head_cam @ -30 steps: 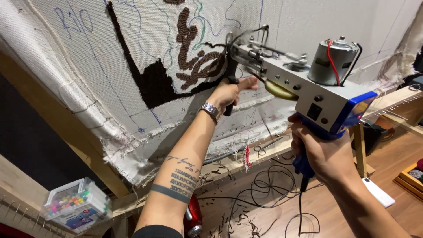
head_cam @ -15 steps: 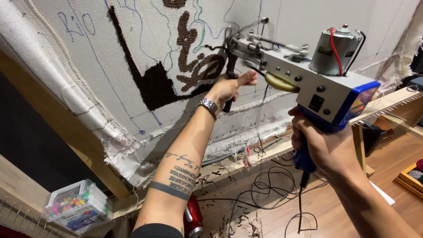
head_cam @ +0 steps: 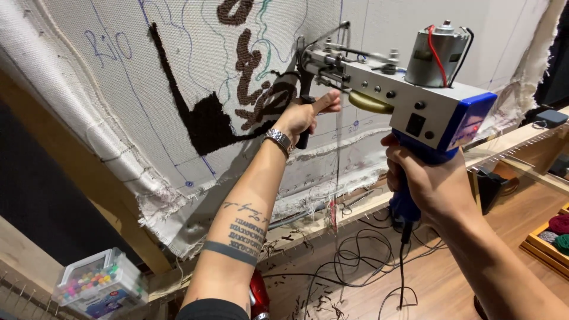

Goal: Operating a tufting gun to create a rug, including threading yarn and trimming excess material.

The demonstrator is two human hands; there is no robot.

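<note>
The right hand (head_cam: 428,188) is wrapping tightly around the blue rear grip of a tufting gun (head_cam: 409,101), fingers clamped on it. The left hand (head_cam: 300,117) is closing around the black front handle (head_cam: 303,121) under the gun's nose, thumb pointing right. The gun is sitting in the upper middle, its tip pressing against the stretched cloth (head_cam: 118,89), beside a dark brown tufted patch (head_cam: 213,121). A power cord (head_cam: 402,266) is hanging from the grip. A clear plastic box (head_cam: 98,287) of coloured bits is resting near left.
</note>
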